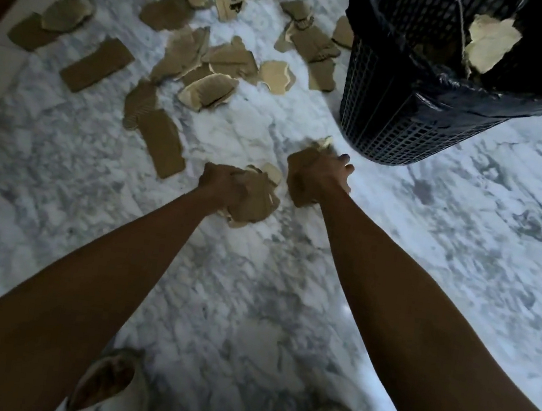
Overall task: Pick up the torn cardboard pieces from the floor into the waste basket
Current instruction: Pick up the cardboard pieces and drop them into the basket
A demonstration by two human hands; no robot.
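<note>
Over the marble floor [461, 265], just short of the waste basket [394, 118], I am most likely to lose pieces on the way up: both bundles are loose stacks of torn cardboard, and an outer flap could slide free and drop back down if I swing too fast or tilt a fist. The basket's black liner [448, 101] sags over the rim, so a wide bundle could also catch on it and spill outside. My left hand [220, 185] is curled tight round its bundle [256, 200], knuckles up, arm stretched out low. My right hand [321, 177] is clamped on a second bundle [299, 188], nearer the basket, with pale scraps poking out past the fingers. The two hands sit close but apart. Many pieces [213, 56] lie scattered beyond them, and a pale piece [490, 44] already rests inside the basket.
</note>
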